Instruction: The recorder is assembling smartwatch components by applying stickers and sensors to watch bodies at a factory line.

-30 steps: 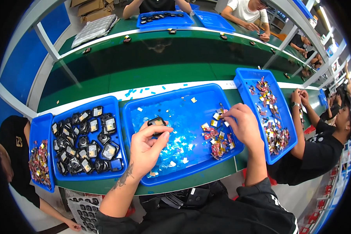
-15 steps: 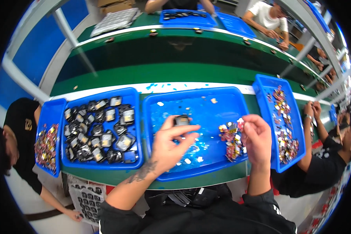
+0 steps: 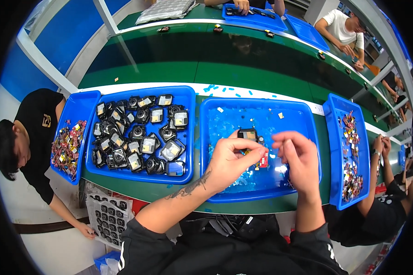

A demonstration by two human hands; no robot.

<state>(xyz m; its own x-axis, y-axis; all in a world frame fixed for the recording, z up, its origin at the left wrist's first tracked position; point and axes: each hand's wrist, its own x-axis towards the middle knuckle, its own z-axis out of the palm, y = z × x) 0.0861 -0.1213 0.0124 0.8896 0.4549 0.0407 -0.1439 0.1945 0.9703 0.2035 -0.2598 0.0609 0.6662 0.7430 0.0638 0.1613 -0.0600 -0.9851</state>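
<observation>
In my left hand (image 3: 231,162) is a small black square unit (image 3: 247,134), its top showing past the curled fingers. The thumb and index finger pinch together at a small red part (image 3: 264,160), which hangs over the middle blue tray (image 3: 261,196). My right hand (image 3: 300,158) is just right of it, fingers bent and apart, with nothing visible between them. Blue film scraps and a few pale chips lie in the tray under both hands. My right hand hides the tray's right side.
Left of me, a blue tray (image 3: 190,137) holds many black camera-like units. Narrow blue bins of small red wired parts stand at far left (image 3: 95,103) and right (image 3: 336,156). Beyond runs a green conveyor (image 3: 170,64) carrying several small parts. Co-workers sit on both sides and opposite.
My view has shifted, so the trays sit farther right. My left hand has moved toward my right and now pinches the red part. The right-hand fingers, pinched before, have spread.
</observation>
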